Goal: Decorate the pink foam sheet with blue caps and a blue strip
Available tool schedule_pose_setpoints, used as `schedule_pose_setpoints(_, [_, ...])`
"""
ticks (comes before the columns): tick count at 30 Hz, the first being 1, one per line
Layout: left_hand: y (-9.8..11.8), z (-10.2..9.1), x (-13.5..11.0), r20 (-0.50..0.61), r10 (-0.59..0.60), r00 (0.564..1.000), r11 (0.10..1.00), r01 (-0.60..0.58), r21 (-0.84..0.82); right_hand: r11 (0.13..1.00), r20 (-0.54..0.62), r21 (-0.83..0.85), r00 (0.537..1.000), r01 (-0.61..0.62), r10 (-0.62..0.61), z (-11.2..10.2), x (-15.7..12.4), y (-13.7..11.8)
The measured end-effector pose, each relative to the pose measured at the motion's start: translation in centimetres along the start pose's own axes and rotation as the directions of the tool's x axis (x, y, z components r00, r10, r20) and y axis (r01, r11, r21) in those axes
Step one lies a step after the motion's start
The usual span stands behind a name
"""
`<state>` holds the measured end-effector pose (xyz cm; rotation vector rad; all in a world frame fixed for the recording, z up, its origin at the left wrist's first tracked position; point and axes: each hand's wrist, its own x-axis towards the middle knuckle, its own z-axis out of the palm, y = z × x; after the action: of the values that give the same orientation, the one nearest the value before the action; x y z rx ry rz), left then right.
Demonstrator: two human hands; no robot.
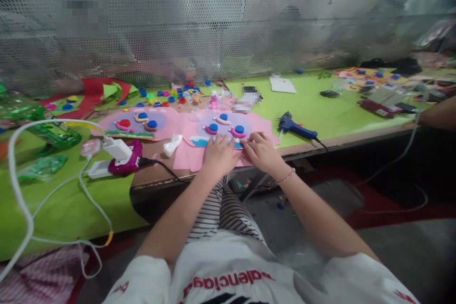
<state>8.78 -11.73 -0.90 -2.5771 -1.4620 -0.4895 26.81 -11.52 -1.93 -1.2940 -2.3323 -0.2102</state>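
Observation:
A pink felt sheet [261, 128] lies at the table's front edge with a lilac oval bearing three snail shapes with blue bottle caps [223, 117]. My left hand [219, 153] lies flat on the sheet's lower part, over a blue wave strip [199, 141], fingers stretched out. My right hand [261, 150] rests beside it, fingers curled and pressed down on the same strip's right end. A second finished pink sheet with snails [137, 123] lies to the left.
A blue glue gun [295, 127] lies right of the sheet, its cord over the edge. A purple device with white plugs and cables [121, 159] sits left. Loose bottle caps [171, 95], green bottles [39, 128], a perforated metal screen behind. Another person's arm [440, 114] at far right.

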Motion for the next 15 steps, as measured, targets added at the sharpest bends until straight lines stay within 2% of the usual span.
schedule_pose_setpoints(8, [-0.2, 0.2, -0.4, -0.070, -0.035, 0.997, 0.999, 0.035, 0.003, 0.994, -0.109, 0.104, 0.993, -0.024, 0.036, -0.1, -0.1, -0.2])
schedule_pose_setpoints(13, [-0.3, -0.2, -0.9, -0.082, -0.122, 0.989, 0.992, 0.123, 0.012, 0.985, -0.113, 0.164, 0.993, 0.053, -0.034, 0.0, -0.1, -0.4])
schedule_pose_setpoints(15, [-0.4, -0.2, -1.4, -0.062, -0.119, 0.991, 0.993, 0.119, 0.002, 0.981, -0.092, 0.176, 0.993, 0.085, -0.069, 0.1, -0.1, -0.3])
